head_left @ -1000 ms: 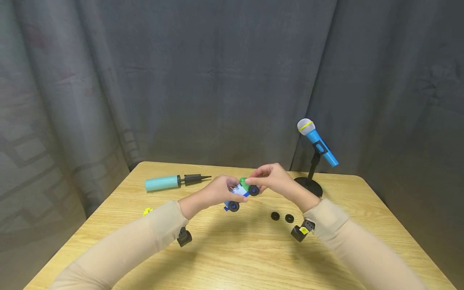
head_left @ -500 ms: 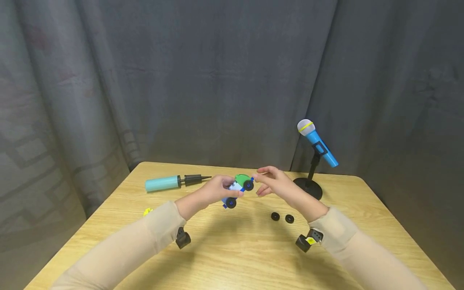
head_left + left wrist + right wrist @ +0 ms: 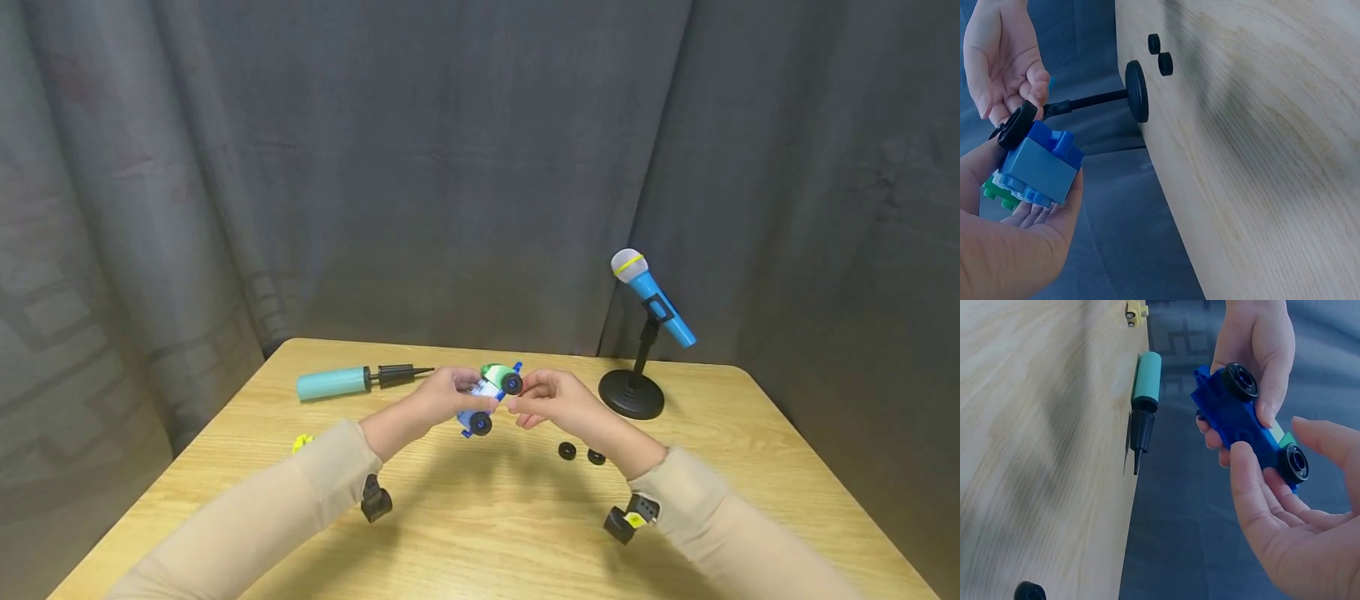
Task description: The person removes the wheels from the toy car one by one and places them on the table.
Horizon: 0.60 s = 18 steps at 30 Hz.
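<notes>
Toy car aloft; gap above tabletop

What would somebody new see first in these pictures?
Probably the blue microphone, tilted on its black stand at the back right of the table. Next might be the blue toy car, gripped above the table by the left hand, with the right hand at its underside. The turquoise pump lies at the back left.

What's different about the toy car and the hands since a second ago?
The right hand let go of the green top of the toy car, pulled away right, then came back lower, its fingers at the car's underside. The car tipped up more steeply. The left hand still holds it. The pump, microphone and two loose black wheels stayed put.
</notes>
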Each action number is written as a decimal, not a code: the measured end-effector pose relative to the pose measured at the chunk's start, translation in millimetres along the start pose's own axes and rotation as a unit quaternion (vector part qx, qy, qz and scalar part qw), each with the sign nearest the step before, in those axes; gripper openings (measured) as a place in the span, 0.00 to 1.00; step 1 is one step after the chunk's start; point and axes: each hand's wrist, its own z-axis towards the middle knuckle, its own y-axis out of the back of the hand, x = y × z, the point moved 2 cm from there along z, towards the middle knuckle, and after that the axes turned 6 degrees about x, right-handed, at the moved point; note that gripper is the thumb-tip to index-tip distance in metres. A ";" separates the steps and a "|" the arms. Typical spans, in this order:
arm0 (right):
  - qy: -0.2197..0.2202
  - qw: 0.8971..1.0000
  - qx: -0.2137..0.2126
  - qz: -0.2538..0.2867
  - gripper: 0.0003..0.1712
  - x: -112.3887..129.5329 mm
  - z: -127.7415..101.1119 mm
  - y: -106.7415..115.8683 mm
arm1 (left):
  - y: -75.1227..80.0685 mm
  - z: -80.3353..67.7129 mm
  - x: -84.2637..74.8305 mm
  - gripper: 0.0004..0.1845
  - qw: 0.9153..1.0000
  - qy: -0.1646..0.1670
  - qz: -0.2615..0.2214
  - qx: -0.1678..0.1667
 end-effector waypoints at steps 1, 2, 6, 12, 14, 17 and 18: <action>0.004 1.000 -0.003 0.003 0.27 -0.3 0.3 -1.0 | -0.5 0.2 0.4 0.32 1.000 -0.001 -0.001 -0.001; 0.008 1.000 -0.007 0.006 0.26 -0.6 0.9 -1.7 | -0.9 0.4 0.7 0.32 1.000 -0.002 -0.001 -0.002; 0.024 0.999 -0.029 0.014 0.20 -1.3 3.1 -3.8 | -2.9 2.0 1.7 0.33 1.000 -0.009 0.000 -0.010; 0.044 0.996 -0.072 0.004 0.15 -2.8 5.6 -5.3 | -6.2 3.6 2.2 0.32 1.000 -0.019 0.003 -0.018; 0.051 0.995 -0.085 -0.005 0.15 -4.1 6.4 -5.2 | -7.0 4.0 2.8 0.31 1.000 -0.022 0.008 -0.019; 0.067 0.991 -0.107 -0.034 0.13 -5.5 7.0 -4.8 | -8.4 5.1 3.6 0.28 0.999 -0.029 0.020 -0.018; 0.075 0.990 -0.112 -0.048 0.13 -5.9 7.0 -4.6 | -8.8 5.4 3.6 0.27 0.999 -0.033 0.022 -0.018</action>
